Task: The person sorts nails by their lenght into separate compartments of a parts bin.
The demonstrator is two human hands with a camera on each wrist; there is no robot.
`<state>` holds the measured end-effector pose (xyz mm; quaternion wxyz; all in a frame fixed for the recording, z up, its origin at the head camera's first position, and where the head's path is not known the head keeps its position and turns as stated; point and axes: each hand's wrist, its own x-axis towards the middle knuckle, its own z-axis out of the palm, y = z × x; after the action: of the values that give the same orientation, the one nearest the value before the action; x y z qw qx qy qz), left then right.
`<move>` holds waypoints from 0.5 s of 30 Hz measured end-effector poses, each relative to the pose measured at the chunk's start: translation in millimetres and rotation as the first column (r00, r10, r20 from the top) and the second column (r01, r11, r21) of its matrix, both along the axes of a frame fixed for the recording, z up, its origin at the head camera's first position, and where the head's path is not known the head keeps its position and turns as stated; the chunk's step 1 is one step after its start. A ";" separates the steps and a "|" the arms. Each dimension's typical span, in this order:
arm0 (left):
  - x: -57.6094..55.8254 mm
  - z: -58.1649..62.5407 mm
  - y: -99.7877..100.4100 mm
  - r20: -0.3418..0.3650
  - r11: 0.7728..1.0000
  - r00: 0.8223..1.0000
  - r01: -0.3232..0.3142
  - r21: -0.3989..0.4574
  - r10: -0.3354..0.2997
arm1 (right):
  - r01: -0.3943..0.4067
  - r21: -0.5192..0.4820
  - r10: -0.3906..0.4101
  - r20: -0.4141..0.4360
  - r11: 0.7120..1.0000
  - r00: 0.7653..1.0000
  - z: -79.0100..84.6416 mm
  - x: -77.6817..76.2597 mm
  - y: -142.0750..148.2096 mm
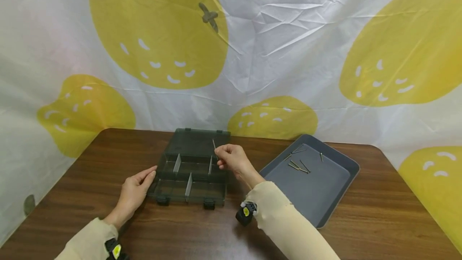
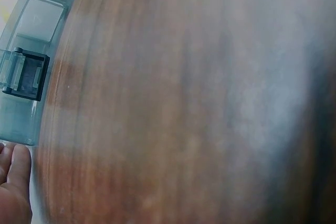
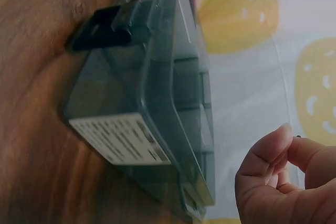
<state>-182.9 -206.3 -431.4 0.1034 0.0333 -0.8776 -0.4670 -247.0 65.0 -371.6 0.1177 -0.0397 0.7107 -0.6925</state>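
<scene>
1. Now, nearest us, the left hand (image 1: pixel 132 192) rests its extended fingers against the left side of an open dark case (image 1: pixel 207 191) on the desk (image 1: pixel 180 232).
2. Over the case's far part we've got the right hand (image 1: pixel 235 160), thumb and finger pinching one screw (image 1: pixel 214 144), nearly upright!
3. Off right, we spot a grey tray (image 1: pixel 310 196), more screws (image 1: pixel 295 165) scattered across its far half.
4. Behind everything, we see a yellow-patterned cloth (image 1: pixel 252 63).
</scene>
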 end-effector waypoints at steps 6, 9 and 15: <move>0.8 0.9 -0.1 0.005 1.000 1.000 0.004 0.010 -0.004 | -0.021 0.015 0.021 0.007 1.000 1.000 -6.2 -0.3 -10.3; 1.1 1.0 0.1 0.000 1.000 1.000 0.006 0.009 -0.006 | -0.030 0.033 0.030 0.003 0.999 1.000 -9.8 -0.2 -13.7; 0.7 -0.1 0.4 -0.008 1.000 1.000 0.005 0.005 -0.005 | -0.050 0.065 0.051 -0.014 0.997 0.999 -14.9 -0.5 -19.1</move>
<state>-182.2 -205.9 -431.5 0.1056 0.0297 -0.8760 -0.4697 -247.5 45.9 -386.5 0.1310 -0.0593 0.7324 -0.6656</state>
